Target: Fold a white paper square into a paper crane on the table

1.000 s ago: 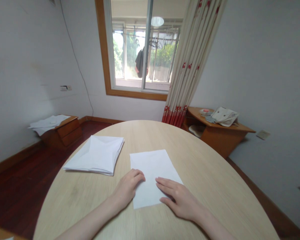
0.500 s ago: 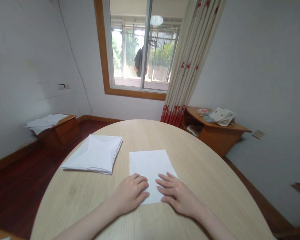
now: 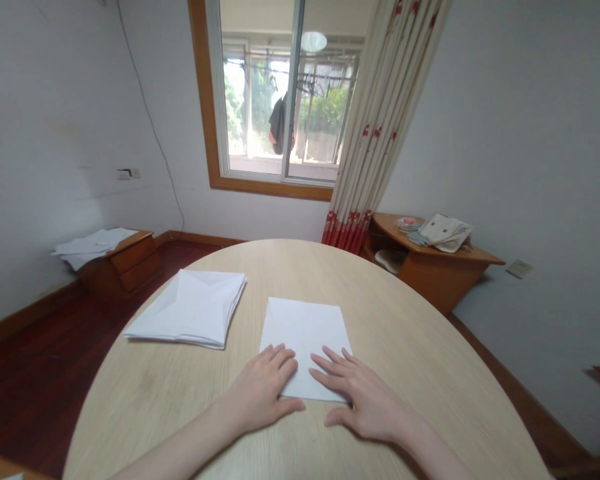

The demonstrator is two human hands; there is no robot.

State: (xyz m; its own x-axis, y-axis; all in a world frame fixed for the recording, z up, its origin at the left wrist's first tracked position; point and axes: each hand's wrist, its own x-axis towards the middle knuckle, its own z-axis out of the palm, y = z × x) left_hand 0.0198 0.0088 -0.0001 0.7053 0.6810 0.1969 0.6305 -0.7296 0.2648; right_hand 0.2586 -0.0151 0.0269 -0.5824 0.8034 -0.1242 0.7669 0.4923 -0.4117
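A white sheet of paper [image 3: 305,327] lies flat on the round wooden table [image 3: 290,263] in front of me. My left hand [image 3: 267,383] rests on its left side with the fingers stretched out and the thumb just past the near edge. On the right side lies my right hand [image 3: 357,390], fingers spread over the paper and thumb off the near edge. Both hands hide the paper's side edges in part. To the left, a stack of folded white paper [image 3: 190,307] sits on the table, apart from my hands.
Behind the table are a window [image 3: 285,100] and a curtain [image 3: 380,120]. A corner desk [image 3: 430,273] with a cloth bag [image 3: 446,232] stands at the right. Papers [image 3: 93,247] lie on a low drawer cabinet [image 3: 133,260] at the left.
The sheet has turned slightly clockwise, its far edge shifting right. My thumbs have moved apart from the paper toward me, and the right fingers have spread wider.
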